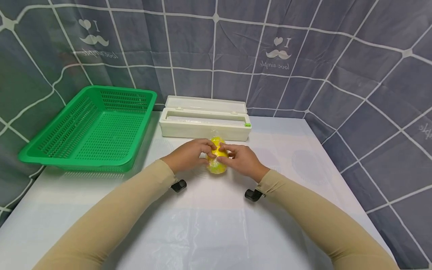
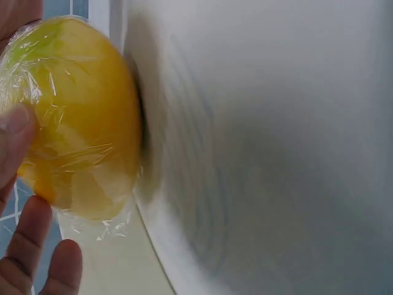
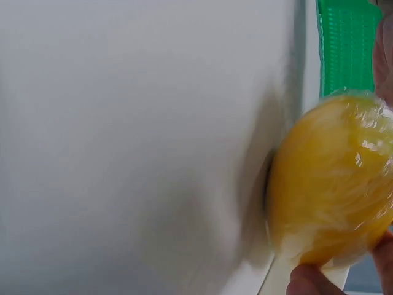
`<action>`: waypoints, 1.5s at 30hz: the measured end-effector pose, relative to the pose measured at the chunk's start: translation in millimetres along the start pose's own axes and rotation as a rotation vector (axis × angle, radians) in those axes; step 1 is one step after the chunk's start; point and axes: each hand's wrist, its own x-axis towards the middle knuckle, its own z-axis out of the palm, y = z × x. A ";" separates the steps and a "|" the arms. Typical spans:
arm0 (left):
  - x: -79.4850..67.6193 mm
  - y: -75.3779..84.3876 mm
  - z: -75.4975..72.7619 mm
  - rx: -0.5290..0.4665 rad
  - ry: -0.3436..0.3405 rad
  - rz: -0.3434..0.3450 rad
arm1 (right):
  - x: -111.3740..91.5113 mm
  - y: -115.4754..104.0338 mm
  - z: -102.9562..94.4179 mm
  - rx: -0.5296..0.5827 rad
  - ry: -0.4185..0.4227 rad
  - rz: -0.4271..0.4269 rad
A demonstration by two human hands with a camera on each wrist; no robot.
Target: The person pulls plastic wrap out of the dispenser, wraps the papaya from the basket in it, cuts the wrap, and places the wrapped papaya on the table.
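Note:
A yellow oval fruit (image 1: 217, 167), mango-like with a greenish end, rests on the table wrapped in clear cling film; its exact kind is hard to tell. My left hand (image 1: 191, 154) holds it from the left, with thumb and fingers on the film. From the right, my right hand (image 1: 245, 160) grips it, its fingertips bent over the top. Wrinkled, shiny film covers the fruit (image 2: 86, 123) in the left wrist view, and a loose edge sticks out at its lower end. The right wrist view shows the same wrapped fruit (image 3: 325, 178) with fingertips at its lower end.
Just behind the fruit stands a white cling film box (image 1: 206, 129), its lid raised and a roll inside. At the left sits a green perforated basket (image 1: 135, 157). A grey checked curtain (image 1: 236, 48) hangs behind the white table (image 1: 216, 232).

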 end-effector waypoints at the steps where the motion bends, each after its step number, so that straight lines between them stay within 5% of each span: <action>1: 0.5 0.1 0.2 -0.006 0.006 0.003 | 0.0 -0.5 0.7 -0.005 0.011 -0.007; 20: 13.5 9.0 -4.9 -0.126 0.029 -0.283 | 0.1 -2.0 0.9 0.001 0.023 0.032; 31: 11.3 9.2 -4.4 -0.149 -0.002 -0.303 | 0.4 -5.9 3.4 -0.012 0.021 0.037; 41: 8.2 10.4 -5.6 -0.075 -0.073 -0.282 | -1.3 6.7 -7.1 0.192 -0.065 0.063; 45: 7.1 11.4 -6.6 -0.067 -0.086 -0.276 | -0.2 8.3 -8.3 0.174 -0.082 0.097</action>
